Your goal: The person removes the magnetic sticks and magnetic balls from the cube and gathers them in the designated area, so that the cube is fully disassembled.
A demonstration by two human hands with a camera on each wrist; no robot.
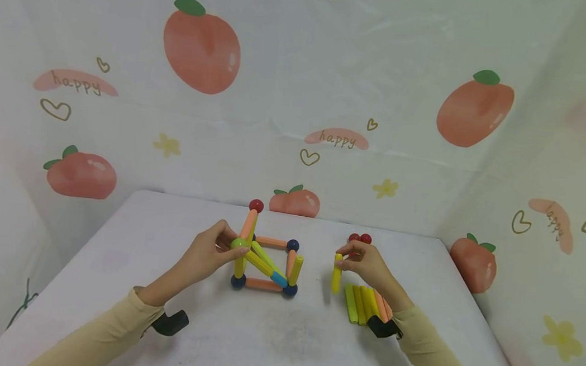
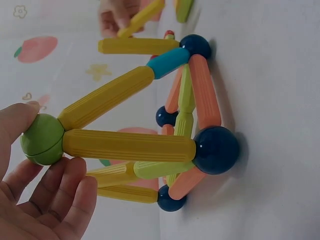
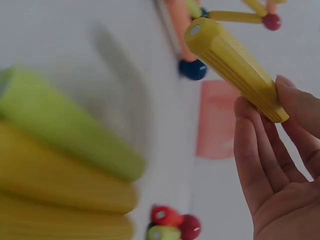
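Hands (image 1: pixel 210 251) (image 1: pixel 370 264) pinch 1 smooth green ball (image 2: pixel 43 139), 1 ridged yellow rod (image 3: pixel 235 67).

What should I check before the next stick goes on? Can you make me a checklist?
1. Green ball steadied: ok, the left hand pinches it.
2. Next stick ready: ok, the right hand holds a yellow stick, away from the frame.
3. Free end of that stick uncovered: ok, its tip shows in the right wrist view.
4. Ball on top of the leaning yellow stick at the near right corner: not ok, nothing is on top.
5. Spare sticks close by: ok, they lie in a row near the right hand.
6. Joints firm enough: cannot tell from pictures.
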